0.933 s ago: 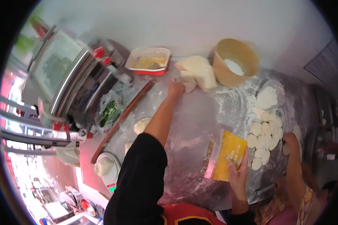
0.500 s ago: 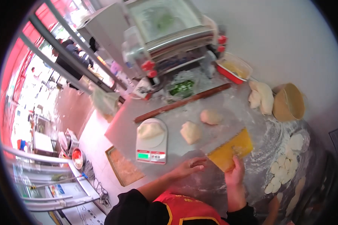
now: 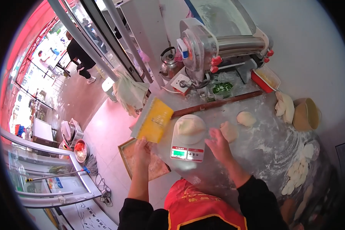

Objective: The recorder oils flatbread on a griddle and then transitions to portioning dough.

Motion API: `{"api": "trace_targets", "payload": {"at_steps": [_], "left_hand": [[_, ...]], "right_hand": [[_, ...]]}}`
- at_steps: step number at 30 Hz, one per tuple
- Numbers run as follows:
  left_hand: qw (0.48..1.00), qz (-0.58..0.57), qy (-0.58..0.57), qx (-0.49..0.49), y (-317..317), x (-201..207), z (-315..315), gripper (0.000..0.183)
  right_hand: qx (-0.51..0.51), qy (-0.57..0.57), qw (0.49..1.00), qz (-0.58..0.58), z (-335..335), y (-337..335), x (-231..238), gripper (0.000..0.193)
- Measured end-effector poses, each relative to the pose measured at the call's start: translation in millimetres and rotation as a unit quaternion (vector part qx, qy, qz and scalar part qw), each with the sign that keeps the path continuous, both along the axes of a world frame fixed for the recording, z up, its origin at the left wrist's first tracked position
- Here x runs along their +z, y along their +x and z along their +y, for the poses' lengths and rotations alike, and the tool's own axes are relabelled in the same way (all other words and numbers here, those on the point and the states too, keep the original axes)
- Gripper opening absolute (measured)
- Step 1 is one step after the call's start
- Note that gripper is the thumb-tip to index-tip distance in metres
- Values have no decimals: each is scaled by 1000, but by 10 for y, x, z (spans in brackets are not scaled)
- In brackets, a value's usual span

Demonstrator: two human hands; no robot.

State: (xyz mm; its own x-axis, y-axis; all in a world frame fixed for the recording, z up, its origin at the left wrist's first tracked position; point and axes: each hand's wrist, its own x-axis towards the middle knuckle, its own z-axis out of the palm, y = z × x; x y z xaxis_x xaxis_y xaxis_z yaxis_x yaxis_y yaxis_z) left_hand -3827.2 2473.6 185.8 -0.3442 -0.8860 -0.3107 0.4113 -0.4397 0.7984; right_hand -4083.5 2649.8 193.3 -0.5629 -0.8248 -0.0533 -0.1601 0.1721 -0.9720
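My left hand (image 3: 142, 152) grips a yellow dough scraper (image 3: 156, 120) by its lower edge. The blade stands up over the table's left edge, left of a white digital scale (image 3: 178, 142). On the scale's round plate rests a pale lump of dough (image 3: 190, 125). My right hand (image 3: 219, 147), slightly blurred, hovers at the right side of the scale, fingers apart and nothing in them. Just beyond its fingertips sits a second dough lump (image 3: 229, 132), with a third dough lump (image 3: 246, 119) farther right on the floured table.
A rolling pin (image 3: 218, 102) lies across the back, before a dough roller machine (image 3: 234, 48) and a bag of chopped greens (image 3: 222, 88). At right are a tan bowl (image 3: 306, 114), a large dough piece (image 3: 284, 106) and several flat dough rounds (image 3: 296, 174). A wooden tray (image 3: 157, 170) sits lower left.
The scraper has passed from my right hand to my left and swung left past the scale. My right hand, now emptied, is beside the scale. The view has shifted left.
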Motion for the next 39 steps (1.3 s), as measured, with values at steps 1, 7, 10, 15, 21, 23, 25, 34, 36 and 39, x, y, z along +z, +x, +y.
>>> {"api": "trace_targets", "payload": {"at_steps": [1,7,10,15,21,23,25,34,36,39], "left_hand": [[999,-42,17,14,117,-131,-185,22],[974,-149,166,-31,203,-646,-607,22],[961,-221,123,-111,501,-718,-604,24],[916,-382,-16,-121,405,-482,-264,21],[811,-395,-399,-162,-450,-90,610,19],[776,-372,-458,-224,-823,-20,1002,25],[693,-333,-558,-312,-1137,-147,1309,32],[635,-330,-578,-392,-1532,-304,2064,39],[643,-315,-574,-397,-1587,-336,2158,38],[661,-301,-559,-399,-1624,-374,2219,36]], "right_hand": [[37,37,989,140,-166,-25,26,55],[178,59,916,355,-884,-95,-180,70],[158,110,885,424,-923,135,-170,46],[31,49,931,361,-19,79,120,45],[-233,165,958,35,1863,-491,257,43],[-292,195,936,-9,2417,-711,45,45],[-363,199,908,68,2968,-905,-436,55],[-350,241,840,338,2945,-756,-565,63],[-412,146,899,36,2993,-932,-441,61],[-381,-62,854,-348,2963,-916,77,59]]}}
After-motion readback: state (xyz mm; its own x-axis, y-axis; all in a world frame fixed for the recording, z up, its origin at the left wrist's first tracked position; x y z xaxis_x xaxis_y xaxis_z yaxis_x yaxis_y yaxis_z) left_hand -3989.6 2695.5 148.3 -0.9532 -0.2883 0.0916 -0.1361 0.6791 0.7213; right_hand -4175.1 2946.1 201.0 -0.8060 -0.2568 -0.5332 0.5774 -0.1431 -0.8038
